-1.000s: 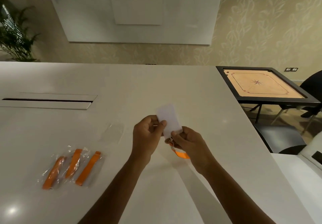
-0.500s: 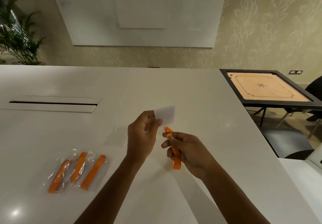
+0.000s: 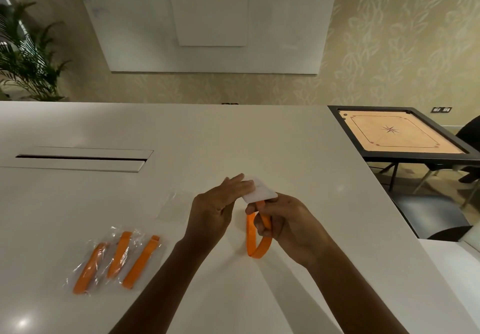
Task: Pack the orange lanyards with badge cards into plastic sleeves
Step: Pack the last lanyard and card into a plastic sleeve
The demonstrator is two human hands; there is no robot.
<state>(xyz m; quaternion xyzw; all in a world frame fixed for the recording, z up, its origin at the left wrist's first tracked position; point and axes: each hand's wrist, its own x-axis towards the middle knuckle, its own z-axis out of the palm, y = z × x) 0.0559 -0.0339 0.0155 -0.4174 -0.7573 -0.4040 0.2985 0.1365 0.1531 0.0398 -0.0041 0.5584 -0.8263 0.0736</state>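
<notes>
Head view: left hand (image 3: 215, 211) fingers flat on badge card (image 3: 259, 193); right hand (image 3: 288, 225) pinches orange lanyard (image 3: 255, 240), which may slip and unfold.

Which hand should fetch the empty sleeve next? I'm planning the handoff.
Left. The left hand only rests straight fingers on the badge card, beside the empty plastic sleeve; the right hand grips the orange lanyard.
</notes>
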